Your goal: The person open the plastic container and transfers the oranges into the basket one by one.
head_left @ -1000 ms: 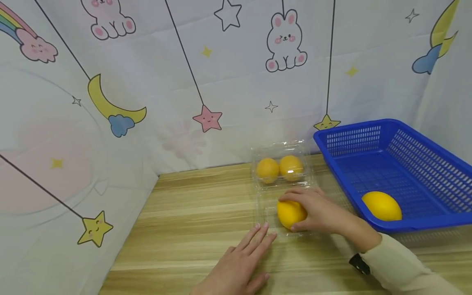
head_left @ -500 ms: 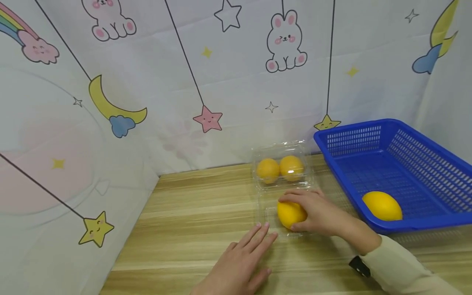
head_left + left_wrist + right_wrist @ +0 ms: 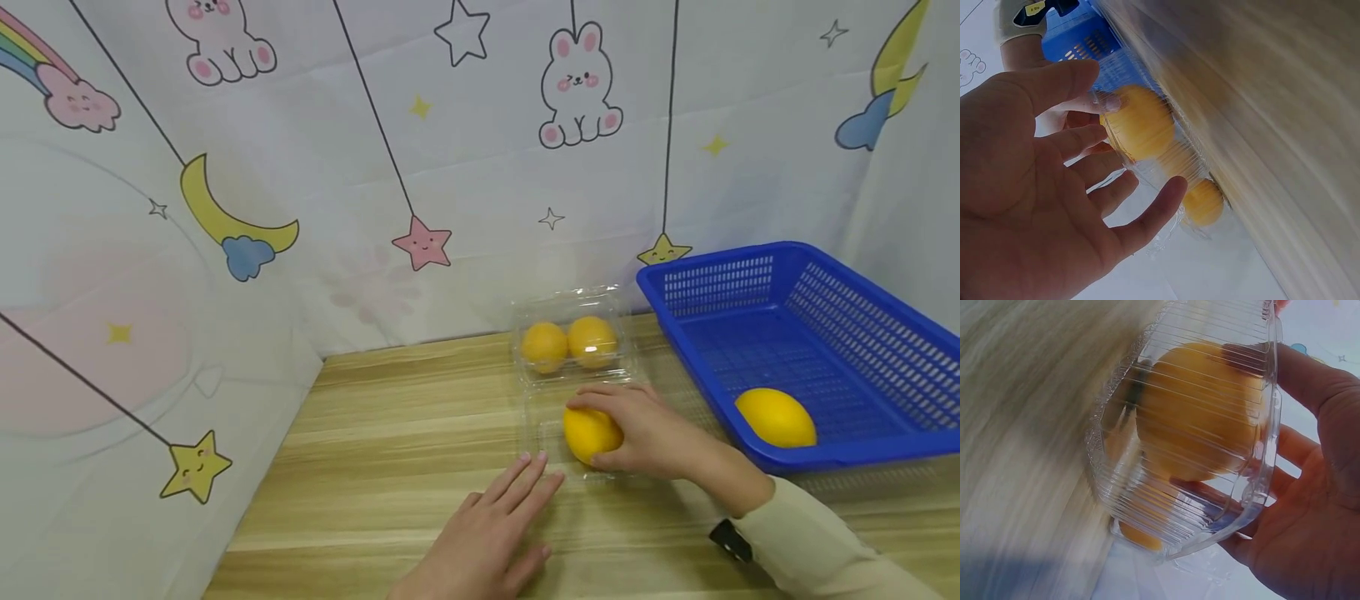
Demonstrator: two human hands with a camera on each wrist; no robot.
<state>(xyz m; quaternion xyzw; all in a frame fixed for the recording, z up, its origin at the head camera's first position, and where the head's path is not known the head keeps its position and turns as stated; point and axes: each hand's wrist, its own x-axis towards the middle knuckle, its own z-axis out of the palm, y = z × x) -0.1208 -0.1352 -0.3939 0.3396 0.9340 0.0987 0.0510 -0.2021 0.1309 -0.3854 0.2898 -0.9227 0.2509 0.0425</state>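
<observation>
In the head view my right hand [image 3: 648, 433] grips a rounded yellow fruit [image 3: 588, 433], thumb on its near side and fingers over its far side. That fruit sits within the front part of a clear plastic container [image 3: 552, 392]. Two round orange-coloured fruits, one on the left [image 3: 544, 347] and one on the right [image 3: 592, 342], lie in the back part. My left hand [image 3: 480, 533] has its fingers extended, tips by the container's front left corner; whether they touch it I cannot tell. The right wrist view shows the gripped fruit [image 3: 1197, 412] through the ribbed plastic wall [image 3: 1129, 506].
A blue perforated basket [image 3: 690, 358] stands to the right of the container, with another yellow fruit [image 3: 777, 418] in its near left corner. Behind the wooden table [image 3: 390, 417] hangs a white cloth [image 3: 480, 167] printed with cartoons, which also runs down the left side.
</observation>
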